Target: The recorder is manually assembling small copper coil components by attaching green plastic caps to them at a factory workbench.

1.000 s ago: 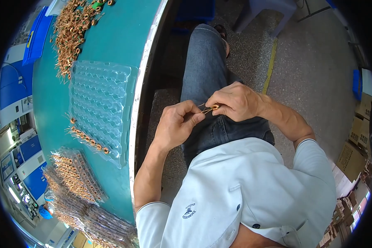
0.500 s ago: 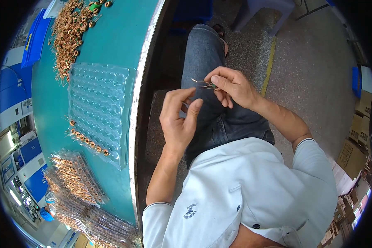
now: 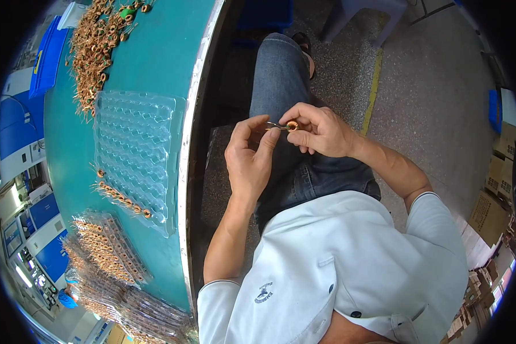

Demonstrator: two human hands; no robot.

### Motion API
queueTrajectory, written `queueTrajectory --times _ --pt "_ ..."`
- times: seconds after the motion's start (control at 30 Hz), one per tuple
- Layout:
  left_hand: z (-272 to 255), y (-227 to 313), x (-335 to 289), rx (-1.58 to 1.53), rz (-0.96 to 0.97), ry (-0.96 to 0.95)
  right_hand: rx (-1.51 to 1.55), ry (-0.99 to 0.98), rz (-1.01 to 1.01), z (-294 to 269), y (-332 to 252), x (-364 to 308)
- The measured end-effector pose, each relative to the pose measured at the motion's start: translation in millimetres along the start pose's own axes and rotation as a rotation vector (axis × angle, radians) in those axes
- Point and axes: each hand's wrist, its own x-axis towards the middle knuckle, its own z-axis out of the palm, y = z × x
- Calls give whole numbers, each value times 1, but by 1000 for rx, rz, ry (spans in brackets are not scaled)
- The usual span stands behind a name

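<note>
Over my lap, my right hand pinches a small copper-wound ring coil between thumb and fingers. The coil's thin wire leads stick out to the left. Thumb and forefinger of my left hand close on the ends of those leads. To the left on the green table lies a clear plastic tray with rows of pockets. Several like coils sit in a line along its near-left edge, leads pointing outward.
A heap of loose coils lies at the table's far end, beside a blue bin. Stacked filled trays stand at the near end. The table's metal edge runs left of my legs. A plastic stool stands ahead on the floor.
My left thumb and forefinger have come together on the coil's leads. My right hand has turned the coil so its ring now faces up.
</note>
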Motion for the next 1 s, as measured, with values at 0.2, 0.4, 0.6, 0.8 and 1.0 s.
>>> queueTrajectory --times 0.2,0.4,0.6,0.8,1.0 --pt "-3 2 3 -180 -108 -40 -66 -29 -26 -4 2 1" --pt "-6 9 5 -102 -108 -111 -257 -46 -162 -8 1 3" --pt "-4 12 5 -65 -163 -27 -90 -14 -72 0 0 0" --pt "0 12 6 -138 -145 6 78 91 -67 8 3 -5" --pt "2 9 3 -349 -28 58 92 171 -151 14 12 -6"
